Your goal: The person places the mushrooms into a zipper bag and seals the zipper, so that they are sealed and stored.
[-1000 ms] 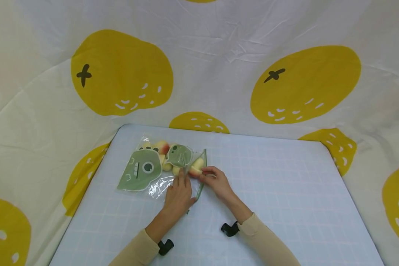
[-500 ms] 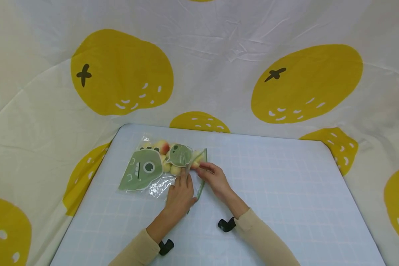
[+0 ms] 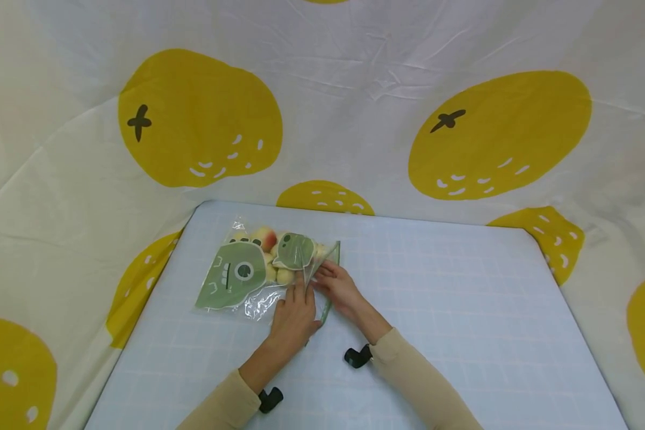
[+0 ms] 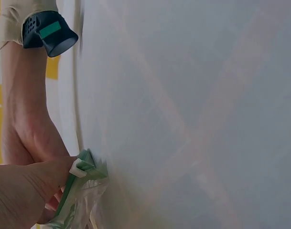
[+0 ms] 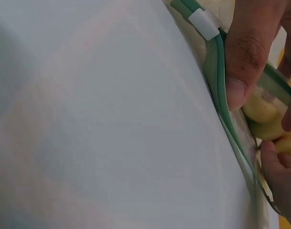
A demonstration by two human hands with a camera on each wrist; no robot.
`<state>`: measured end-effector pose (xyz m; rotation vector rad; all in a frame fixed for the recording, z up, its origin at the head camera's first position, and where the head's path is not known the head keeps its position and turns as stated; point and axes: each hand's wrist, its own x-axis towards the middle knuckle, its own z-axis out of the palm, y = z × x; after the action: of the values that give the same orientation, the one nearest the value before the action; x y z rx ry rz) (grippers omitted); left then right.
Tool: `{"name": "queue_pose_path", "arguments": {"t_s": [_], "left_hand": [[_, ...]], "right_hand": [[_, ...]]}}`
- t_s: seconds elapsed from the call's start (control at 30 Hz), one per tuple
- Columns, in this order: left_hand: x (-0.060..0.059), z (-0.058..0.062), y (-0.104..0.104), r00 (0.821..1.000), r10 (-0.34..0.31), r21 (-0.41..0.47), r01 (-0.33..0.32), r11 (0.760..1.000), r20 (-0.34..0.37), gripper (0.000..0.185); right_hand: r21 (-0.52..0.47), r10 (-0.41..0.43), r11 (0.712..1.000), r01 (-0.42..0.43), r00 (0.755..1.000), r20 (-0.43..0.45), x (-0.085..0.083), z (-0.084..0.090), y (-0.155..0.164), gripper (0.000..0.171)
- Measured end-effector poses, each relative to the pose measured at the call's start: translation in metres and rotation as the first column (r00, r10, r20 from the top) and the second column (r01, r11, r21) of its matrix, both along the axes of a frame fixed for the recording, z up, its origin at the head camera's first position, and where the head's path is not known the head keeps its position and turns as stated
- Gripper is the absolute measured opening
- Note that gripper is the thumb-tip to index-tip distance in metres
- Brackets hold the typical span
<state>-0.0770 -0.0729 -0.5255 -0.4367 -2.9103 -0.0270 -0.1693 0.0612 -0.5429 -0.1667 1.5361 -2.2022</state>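
A clear zip bag (image 3: 258,272) printed with green cartoon faces lies flat on the pale blue bench (image 3: 462,310), toward its far left part, with yellow and pink-tinged fruit pieces (image 3: 271,272) showing through the plastic. The left hand (image 3: 292,316) lies over the near right corner of the bag with its fingers stretched forward and pressing down beside the green zip strip (image 5: 217,81); the right wrist view shows its thumb pushed against that strip. The right hand (image 3: 335,286) is at the bag's open mouth, fingertips tucked just inside the lifted flap and touching one of the yellow pieces — whether it actually pinches the piece or only nudges it, I cannot tell. The risk I see is at the mouth: the opening looks narrow and the film slack, so a piece caught on the zip strip could slip back out onto the bench, or the bag could slide if the left hand's pressure eases. The white slider clip (image 4: 78,168) sits at the near end of the strip, close to the left hand — a snag there seems possible.
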Motion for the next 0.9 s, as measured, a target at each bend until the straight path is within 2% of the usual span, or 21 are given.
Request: {"name": "queue_pose_path", "arguments": {"t_s": [0.1,0.33,0.73,0.9], "left_hand": [[0.0,0.001,0.0,1.0,-0.003,-0.004,0.003,1.0,0.007,0.099],[-0.001,0.004,0.0,0.996,0.027,0.002,-0.027,1.0,0.08,0.098],[0.001,0.003,0.0,0.998,0.015,0.026,-0.017,1.0,0.061,0.091],[0.005,0.003,0.002,0.996,0.017,0.059,-0.022,0.998,0.085,0.093]], "right_hand": [[0.003,0.025,1.0,-0.025,1.0,0.006,-0.001,0.0,0.0,0.052],[-0.037,0.026,0.999,-0.025,0.999,0.032,-0.001,0.0,0.006,0.05],[-0.043,0.017,0.999,-0.015,0.999,0.051,0.009,0.004,0.025,0.046],[-0.048,-0.002,0.999,0.005,0.998,0.07,0.014,0.006,0.031,0.046]]}}
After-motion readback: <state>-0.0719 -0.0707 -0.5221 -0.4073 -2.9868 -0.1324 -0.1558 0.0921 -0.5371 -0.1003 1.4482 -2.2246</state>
